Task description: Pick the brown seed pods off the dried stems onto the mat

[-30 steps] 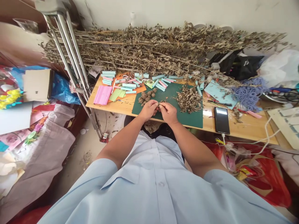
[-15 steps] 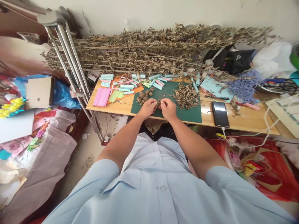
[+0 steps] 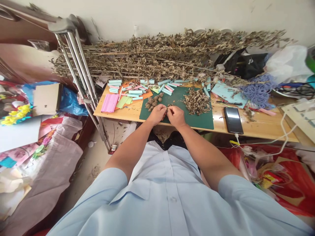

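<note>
My left hand point(image 3: 157, 114) and my right hand point(image 3: 175, 116) meet at the near edge of a green cutting mat point(image 3: 199, 122). Both are closed, fingertips pinched together around a small clump of dried leaves point(image 3: 169, 105), mostly hidden by the fingers. Just beyond my left hand sits a cluster of brown balls of rolled dried leaf point(image 3: 153, 102). A loose heap of dried leaves point(image 3: 197, 101) lies on the mat to the right of my right hand.
Long dried leafy stalks point(image 3: 147, 55) lie along the wall. Rolled blue and pink papers point(image 3: 136, 92) and a pink sheet point(image 3: 109, 103) are at left on the wooden table point(image 3: 265, 129). A phone point(image 3: 233, 120) charges at right. Metal crutches point(image 3: 81, 65) lean at the left.
The view has shifted slightly, so the scene sits a little lower and further right at the left side. My hands stay together, with the fingers a little closer around the clump.
</note>
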`<control>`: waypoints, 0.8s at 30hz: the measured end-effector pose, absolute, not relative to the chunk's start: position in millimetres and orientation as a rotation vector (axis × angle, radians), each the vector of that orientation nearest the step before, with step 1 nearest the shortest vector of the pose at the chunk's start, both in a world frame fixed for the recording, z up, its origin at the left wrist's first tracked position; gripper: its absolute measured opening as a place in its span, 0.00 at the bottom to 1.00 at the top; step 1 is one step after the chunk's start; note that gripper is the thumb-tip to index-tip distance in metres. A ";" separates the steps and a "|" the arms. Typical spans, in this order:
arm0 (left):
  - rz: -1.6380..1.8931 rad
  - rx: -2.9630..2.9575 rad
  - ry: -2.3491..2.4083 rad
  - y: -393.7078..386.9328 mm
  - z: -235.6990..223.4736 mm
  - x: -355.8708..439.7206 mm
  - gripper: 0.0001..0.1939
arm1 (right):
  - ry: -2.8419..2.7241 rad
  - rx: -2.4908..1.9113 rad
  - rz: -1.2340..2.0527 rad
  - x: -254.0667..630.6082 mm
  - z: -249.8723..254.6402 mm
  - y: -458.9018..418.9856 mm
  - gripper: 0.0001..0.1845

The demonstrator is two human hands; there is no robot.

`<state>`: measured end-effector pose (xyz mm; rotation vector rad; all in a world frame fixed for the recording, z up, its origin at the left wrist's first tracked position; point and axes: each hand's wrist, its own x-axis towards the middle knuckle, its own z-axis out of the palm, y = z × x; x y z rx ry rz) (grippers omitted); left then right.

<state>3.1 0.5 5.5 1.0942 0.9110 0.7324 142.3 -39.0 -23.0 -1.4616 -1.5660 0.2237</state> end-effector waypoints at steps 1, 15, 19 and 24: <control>0.720 1.089 0.913 0.2 6.6 2.9 0.07 | -1.549 -1.472 0.235 142.4 -24.1 -38.1 0.12; 0.711 0.963 0.838 5.3 6.6 0.6 0.08 | -1.568 -1.323 0.374 143.5 -20.5 -42.9 0.14; 0.710 0.941 0.848 5.9 5.3 -0.1 0.10 | -1.628 -1.290 0.245 143.4 -27.0 -41.7 0.14; 0.719 1.010 0.841 3.6 5.2 -1.1 0.11 | -1.654 -1.381 0.167 141.3 -29.9 -42.9 0.10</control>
